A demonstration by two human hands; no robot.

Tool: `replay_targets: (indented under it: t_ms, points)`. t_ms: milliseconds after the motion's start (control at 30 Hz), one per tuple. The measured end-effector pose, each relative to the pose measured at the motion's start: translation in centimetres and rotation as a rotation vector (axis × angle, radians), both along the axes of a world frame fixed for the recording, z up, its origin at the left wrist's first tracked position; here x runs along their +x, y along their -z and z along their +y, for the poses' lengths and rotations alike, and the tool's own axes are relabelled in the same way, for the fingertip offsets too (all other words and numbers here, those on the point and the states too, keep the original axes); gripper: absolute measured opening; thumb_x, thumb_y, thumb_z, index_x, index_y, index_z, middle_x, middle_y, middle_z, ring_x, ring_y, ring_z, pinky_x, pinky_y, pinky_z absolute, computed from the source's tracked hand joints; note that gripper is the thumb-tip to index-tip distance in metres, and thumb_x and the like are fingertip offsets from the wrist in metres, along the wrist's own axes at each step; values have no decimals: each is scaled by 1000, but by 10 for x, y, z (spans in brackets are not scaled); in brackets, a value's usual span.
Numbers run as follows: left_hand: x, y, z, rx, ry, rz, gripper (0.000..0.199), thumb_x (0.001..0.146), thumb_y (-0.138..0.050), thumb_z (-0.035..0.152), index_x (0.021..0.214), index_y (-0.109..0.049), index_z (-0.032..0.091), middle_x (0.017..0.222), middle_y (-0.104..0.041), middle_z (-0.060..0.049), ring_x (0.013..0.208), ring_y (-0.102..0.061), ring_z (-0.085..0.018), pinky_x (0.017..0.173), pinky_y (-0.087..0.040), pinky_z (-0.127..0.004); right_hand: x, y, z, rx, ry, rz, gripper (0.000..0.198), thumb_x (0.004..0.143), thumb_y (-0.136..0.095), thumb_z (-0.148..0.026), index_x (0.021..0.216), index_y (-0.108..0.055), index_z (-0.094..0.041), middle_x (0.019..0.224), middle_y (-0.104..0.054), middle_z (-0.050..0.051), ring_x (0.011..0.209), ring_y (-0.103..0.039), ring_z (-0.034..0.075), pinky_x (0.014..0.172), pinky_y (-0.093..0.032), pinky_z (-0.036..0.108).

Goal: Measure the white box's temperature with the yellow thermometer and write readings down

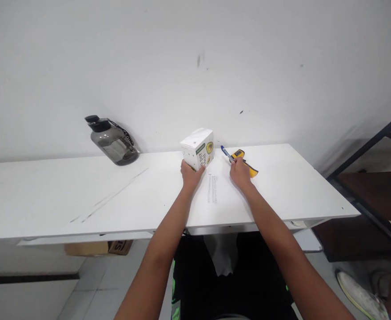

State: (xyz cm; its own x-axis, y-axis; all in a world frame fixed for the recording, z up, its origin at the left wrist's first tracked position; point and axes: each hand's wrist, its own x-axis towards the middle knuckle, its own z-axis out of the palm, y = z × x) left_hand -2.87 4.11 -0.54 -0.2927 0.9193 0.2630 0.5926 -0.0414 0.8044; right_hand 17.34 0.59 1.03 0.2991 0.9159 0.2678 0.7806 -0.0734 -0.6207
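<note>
My left hand is closed around the lower part of a white cardboard box printed with avocado pictures. The box stands slightly turned on the white table, close to the wall. In my right hand is a blue pen, its blue end pointing up and away to the left. Just behind and beside that hand lies a yellow-and-black handheld device, partly covered by my fingers. Between my forearms a white sheet of paper with columns of small writing lies flat on the table.
A grey see-through bottle with a black cap stands at the back left of the white table. To the right is a dark metal-framed rack. A cardboard box sits under the table. Another person's shoe shows at lower right.
</note>
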Motion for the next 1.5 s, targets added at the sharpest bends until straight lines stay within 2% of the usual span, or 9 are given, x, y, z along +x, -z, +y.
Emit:
replay_targets:
  t_ms: [67,133,233,333,467,600,733,933,1500]
  points:
    - [3,-5,-3,-59,-40,103,91,61,-81,42,133,-30,22,133,-50,-13,133,-42,-32,110,-37,-47,-3,-3,-2,-28,39,131,24,92,-43,-42,105,-48,-22,86,-65,7,76,-59,26,75,-41,38]
    - [6,-8,-6,-126,-74,179,106,57,-82,44,140,-21,22,140,-45,-16,140,-32,-34,116,-27,-52,-7,-3,-5,-21,21,194,32,85,-53,-54,94,-48,-24,77,-61,3,70,-55,23,69,-40,34]
    - [8,-9,-9,-211,-84,222,118,58,-80,48,147,-6,24,153,-31,-18,148,-16,-37,119,-12,-60,-15,1,-8,37,-91,199,38,81,-56,-57,70,-41,-24,62,-50,-2,63,-47,18,65,-36,30]
    - [10,-10,-11,-246,-77,234,121,60,-78,51,148,-1,23,157,-24,-19,150,-10,-37,119,-6,-63,-21,6,-10,63,-251,238,40,88,-45,-57,66,-40,-24,65,-50,-1,66,-47,17,67,-37,30]
    - [11,-12,-13,-248,-68,217,120,61,-74,58,149,-2,22,157,-26,-19,149,-11,-36,119,-5,-63,-23,8,-13,55,-373,336,38,94,-32,-54,82,-53,-25,86,-61,1,83,-54,19,75,-39,31]
    - [12,-15,-15,-241,-58,208,117,63,-69,64,149,-2,21,156,-26,-19,149,-12,-36,119,-5,-63,-20,11,-11,-55,-328,397,39,90,-40,-53,70,-54,-24,72,-59,-1,75,-54,18,71,-39,30]
    - [12,-14,-15,-249,-56,210,119,62,-70,65,149,-2,22,156,-27,-19,150,-12,-36,119,-4,-63,-21,15,-9,-54,-344,405,39,85,-49,-52,59,-49,-23,60,-52,-3,65,-49,16,64,-36,29]
    - [9,-11,-12,-268,-36,230,122,58,-76,53,149,0,22,153,-32,-20,149,-14,-37,118,-3,-66,-23,15,-9,-58,-360,409,34,82,-52,-44,57,-50,-22,61,-56,-3,63,-47,15,62,-34,28]
    - [9,-12,-12,-268,-34,227,114,61,-76,50,146,-4,22,149,-36,-20,147,-20,-36,118,-4,-64,-22,13,-10,-87,-391,391,29,81,-52,-42,61,-54,-22,65,-58,-2,69,-52,16,66,-38,29]
